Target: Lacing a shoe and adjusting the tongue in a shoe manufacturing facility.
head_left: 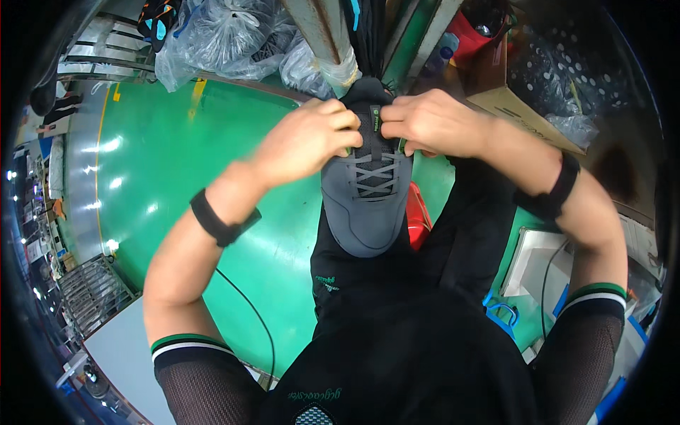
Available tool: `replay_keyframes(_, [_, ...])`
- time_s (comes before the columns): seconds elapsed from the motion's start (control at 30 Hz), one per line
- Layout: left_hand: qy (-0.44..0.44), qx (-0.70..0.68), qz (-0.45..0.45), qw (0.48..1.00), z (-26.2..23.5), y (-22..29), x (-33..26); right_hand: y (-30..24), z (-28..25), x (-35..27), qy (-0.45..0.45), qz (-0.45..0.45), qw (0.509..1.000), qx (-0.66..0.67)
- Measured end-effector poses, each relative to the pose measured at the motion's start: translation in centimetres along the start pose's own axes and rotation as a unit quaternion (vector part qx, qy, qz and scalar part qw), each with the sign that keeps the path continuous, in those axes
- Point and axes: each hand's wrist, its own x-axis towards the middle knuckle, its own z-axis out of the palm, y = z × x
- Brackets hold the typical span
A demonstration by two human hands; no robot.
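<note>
While the grey shoe (366,198) stands with its toe toward the person and its collar away from them, both hands meet at its upper end. The shoe lies just below and between the hands, its crossed grey laces (374,175) showing in the gap under the knuckles. The left hand (310,138) is curled nearly shut at the left side of the tongue, fingertips pinched at the top of the lacing. The right hand (433,124) is likewise closed, its thumb and forefinger pressed on the small dark tag (375,119) at the top of the tongue; whether either hand pinches a lace end or only the tongue is hard to tell, as the fingers cover that spot. The two hands almost touch each other above the shoe. Each wrist carries a black band (216,218). Beneath the shoe lies the person's dark-clothed lap, and a red thing (419,216) peeks out just beside the shoe's right edge. Farther out spreads a green floor (163,163), with clear plastic bags (227,39) beyond the hands and a cardboard box (513,106) off to the right.
</note>
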Motion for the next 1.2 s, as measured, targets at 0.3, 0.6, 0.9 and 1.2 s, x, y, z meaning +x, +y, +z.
replay_keyframes(0.3, [-0.137, -0.151, -0.089, 0.975, -1.0, -2.9, -0.9, 2.2, 2.5, -2.2, 0.024, 0.077, 0.983, 0.167])
replay_keyframes(0.6, [-0.295, -0.088, -0.043, 0.950, -1.6, -3.3, 2.1, 1.3, 1.3, 0.8, -0.153, 0.099, 0.980, 0.078])
replay_keyframes(0.9, [-0.390, -0.195, -0.235, 0.869, -0.5, -2.2, 4.6, 2.3, 0.9, 3.6, -0.386, 0.262, 0.847, 0.253])
replay_keyframes(1.2, [-0.216, -0.042, -0.214, 0.952, 1.3, -0.4, 3.0, -1.9, 2.4, 0.9, 0.138, 0.329, 0.811, 0.463])
